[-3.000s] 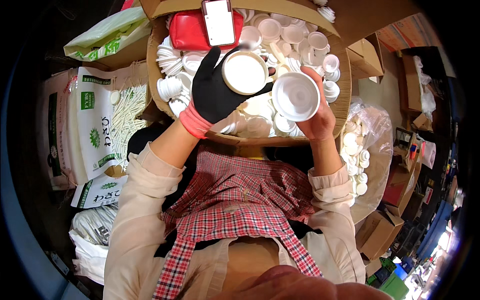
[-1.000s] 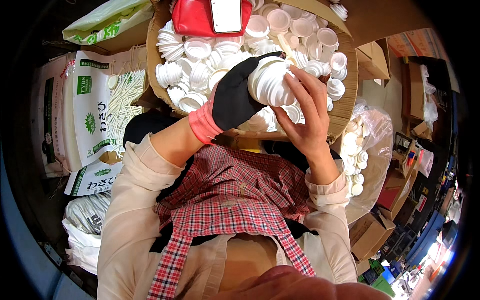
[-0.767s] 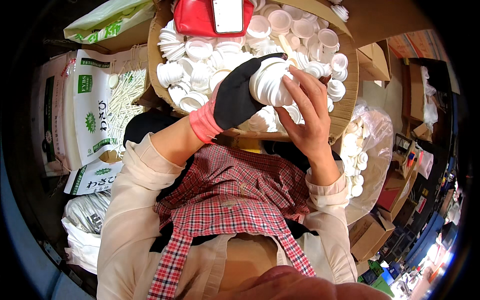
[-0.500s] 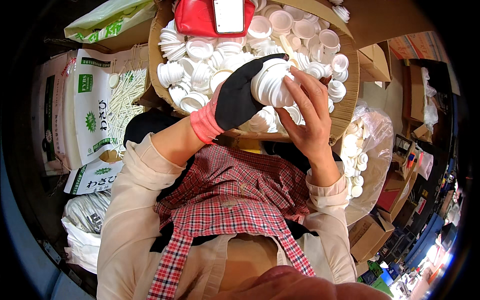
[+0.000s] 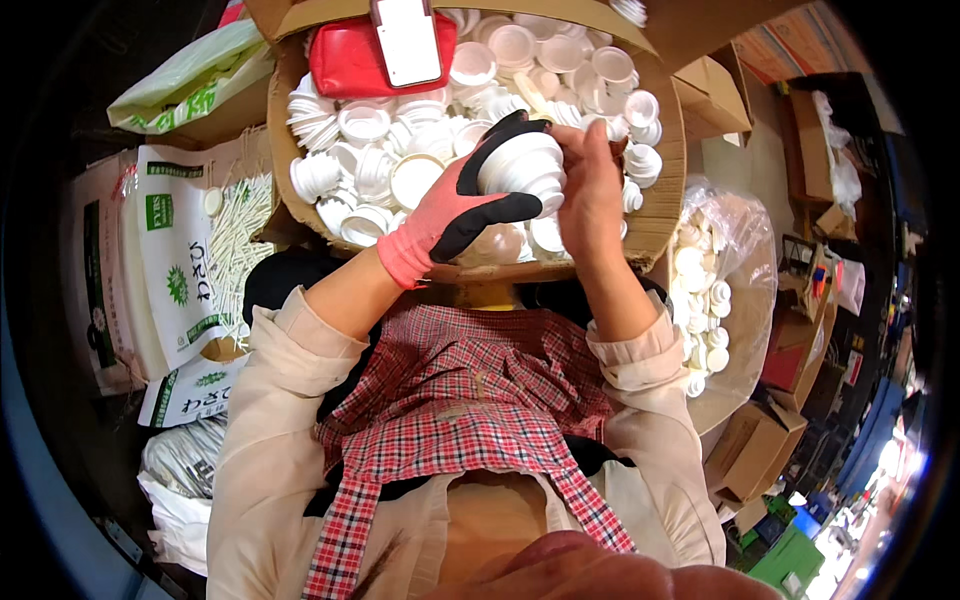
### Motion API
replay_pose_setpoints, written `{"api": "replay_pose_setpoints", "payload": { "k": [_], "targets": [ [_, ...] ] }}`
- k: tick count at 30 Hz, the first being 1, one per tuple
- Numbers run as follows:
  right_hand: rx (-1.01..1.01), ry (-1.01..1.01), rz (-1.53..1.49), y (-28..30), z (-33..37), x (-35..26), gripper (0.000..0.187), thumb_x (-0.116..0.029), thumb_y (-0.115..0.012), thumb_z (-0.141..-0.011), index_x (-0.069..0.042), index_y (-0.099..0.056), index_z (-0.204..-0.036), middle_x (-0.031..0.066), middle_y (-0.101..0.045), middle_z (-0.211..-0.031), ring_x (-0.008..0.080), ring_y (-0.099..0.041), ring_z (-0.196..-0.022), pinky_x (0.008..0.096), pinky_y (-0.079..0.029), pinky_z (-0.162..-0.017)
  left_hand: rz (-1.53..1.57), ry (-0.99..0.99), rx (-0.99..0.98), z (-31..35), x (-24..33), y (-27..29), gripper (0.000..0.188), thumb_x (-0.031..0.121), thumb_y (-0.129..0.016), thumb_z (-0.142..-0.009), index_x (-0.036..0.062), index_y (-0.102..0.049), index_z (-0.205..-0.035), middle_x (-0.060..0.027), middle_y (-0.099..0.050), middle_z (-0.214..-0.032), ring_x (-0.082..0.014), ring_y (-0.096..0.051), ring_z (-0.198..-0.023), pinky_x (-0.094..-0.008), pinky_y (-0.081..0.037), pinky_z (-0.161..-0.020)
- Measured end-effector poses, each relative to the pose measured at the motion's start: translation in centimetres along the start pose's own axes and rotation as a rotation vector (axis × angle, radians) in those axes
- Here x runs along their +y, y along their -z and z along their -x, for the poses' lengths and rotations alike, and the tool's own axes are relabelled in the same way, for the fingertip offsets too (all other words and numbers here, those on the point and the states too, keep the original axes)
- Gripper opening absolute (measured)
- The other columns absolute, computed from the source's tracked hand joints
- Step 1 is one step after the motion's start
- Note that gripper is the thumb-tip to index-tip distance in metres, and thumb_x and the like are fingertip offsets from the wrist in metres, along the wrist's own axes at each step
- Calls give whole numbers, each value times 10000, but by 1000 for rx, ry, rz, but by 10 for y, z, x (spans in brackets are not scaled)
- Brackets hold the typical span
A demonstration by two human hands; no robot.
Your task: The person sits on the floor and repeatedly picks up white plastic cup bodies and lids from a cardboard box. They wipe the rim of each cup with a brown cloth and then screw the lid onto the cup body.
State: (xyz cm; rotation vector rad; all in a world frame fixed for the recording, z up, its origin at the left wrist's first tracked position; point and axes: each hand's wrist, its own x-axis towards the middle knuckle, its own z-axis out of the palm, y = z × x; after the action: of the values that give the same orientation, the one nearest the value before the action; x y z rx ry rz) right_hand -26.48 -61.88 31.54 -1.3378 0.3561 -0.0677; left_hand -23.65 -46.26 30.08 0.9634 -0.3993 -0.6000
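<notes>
A stack of round white plastic lids (image 5: 525, 170), stepped like a tiered cone, is gripped by my left hand (image 5: 455, 205). That hand wears a pink and black glove; its thumb lies along the near side of the stack and its fingers wrap the far side. My bare right hand (image 5: 593, 195) is upright just to the right of the stack, fingers extended and slightly bent. Whether its fingertips touch the stack I cannot tell. Below both hands, a large cardboard box (image 5: 660, 150) holds many similar white lids (image 5: 415, 180), some nested and some loose.
A red pouch (image 5: 345, 58) with a white-screened phone (image 5: 408, 45) lies on the lids. At left are thin white sticks (image 5: 240, 235) beside a printed white bag (image 5: 165, 270). A clear plastic bag (image 5: 745, 250) of white pieces stands at right, with cardboard boxes (image 5: 755, 450) beyond.
The stack has tilted, its narrower end now toward the lower right. My right hand's fingers have come off its front and straightened upward. The whole view has shifted a little.
</notes>
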Motion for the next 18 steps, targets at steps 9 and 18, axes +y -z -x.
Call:
{"api": "replay_pose_setpoints", "payload": {
  "k": [9, 18],
  "targets": [
    [228, 201, 329, -7, -12, 9, 678, -590, -385, -961, 20, -634, -800, 9, -529, -722, 100, -436, -656, 251, -351, -617, -363, -157, 31, -3, -27, -2, 694, 129, -704, -828, 13, -357, -1418, -112, -486, -1360, -179, -484, -1199, -314, -391, -1010],
    [-171, -174, -300, 12, -10, -11, 839, -611, -243, -972, 160, -476, -1206, 216, -613, -1135, 265, -619, -1049, 379, -483, -947, 869, 230, -98, -17, -20, 19, 574, 300, -432, -958, 10, -299, -1436, -184, -376, -1445, -372, -362, -1328, -650, -246, -1087]
  ]
}}
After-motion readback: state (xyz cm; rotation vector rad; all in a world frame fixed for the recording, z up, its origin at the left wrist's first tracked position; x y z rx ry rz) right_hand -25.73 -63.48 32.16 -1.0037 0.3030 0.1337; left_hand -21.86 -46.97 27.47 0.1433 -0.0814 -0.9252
